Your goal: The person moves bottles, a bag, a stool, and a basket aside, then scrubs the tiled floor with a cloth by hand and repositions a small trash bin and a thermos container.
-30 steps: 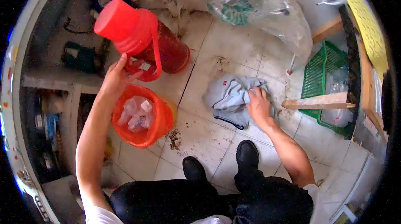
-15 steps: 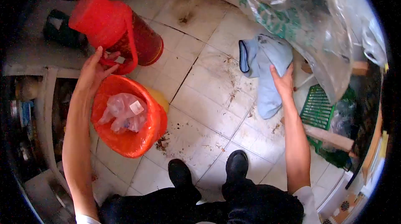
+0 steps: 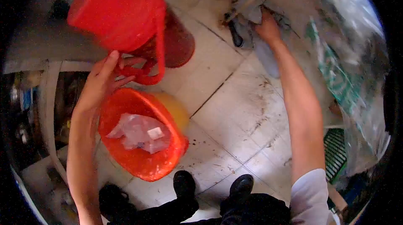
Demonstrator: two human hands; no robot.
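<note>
At the upper left is a red thermos flask [image 3: 178, 40], tilted, with a large red top and a loop handle. My left hand [image 3: 107, 74] has its fingers curled at the handle. Toward the far wall, my right hand [image 3: 268, 27] grips a light blue-grey cloth [image 3: 266, 59] whose lower end hangs over the tiles. A dark strip [image 3: 236, 36] shows at the cloth's left edge, and motion blurs this area. Below the flask stands an orange-red lined bin [image 3: 178, 134] with a crumpled clear plastic bag [image 3: 138, 132] inside.
Something yellow [image 3: 174, 111] sits behind the bin. Dirt marks the white floor tiles [image 3: 222, 120]. Clear plastic sheeting with green print [image 3: 336, 74] hangs at the right, above a green crate [image 3: 334, 149]. A cluttered shelf unit [image 3: 51, 111] stands at the left.
My right hand has moved away from me toward the far wall, carrying the cloth. The flask and left hand appear larger and farther right, while the whole view has shifted.
</note>
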